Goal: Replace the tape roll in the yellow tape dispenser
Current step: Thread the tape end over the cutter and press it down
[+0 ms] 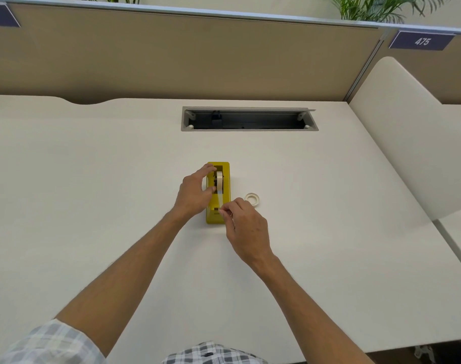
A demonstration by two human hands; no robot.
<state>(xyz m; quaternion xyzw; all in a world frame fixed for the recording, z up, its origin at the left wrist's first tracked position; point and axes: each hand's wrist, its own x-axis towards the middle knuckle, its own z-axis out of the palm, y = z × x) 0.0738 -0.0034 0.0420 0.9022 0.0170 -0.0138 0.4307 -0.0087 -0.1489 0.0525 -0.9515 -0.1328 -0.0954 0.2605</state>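
Observation:
The yellow tape dispenser (225,169) stands on the white desk (92,193), its cutter end toward me. A cream tape roll (219,181) sits upright in its slot. A strip of clear tape (220,200) runs from that roll down to the cutter end. My left hand (195,193) grips the dispenser's left side, fingers over the far edge and thumb near the roll. My right hand (244,227) pinches the strip's free end at the cutter with thumb and forefinger. A second, small white tape roll (252,199) lies flat just right of the dispenser.
An open cable tray (249,119) is sunk into the desk behind the dispenser. A tan partition (198,56) closes off the back, and a white divider panel (408,143) rises on the right. Desk edge runs near my body.

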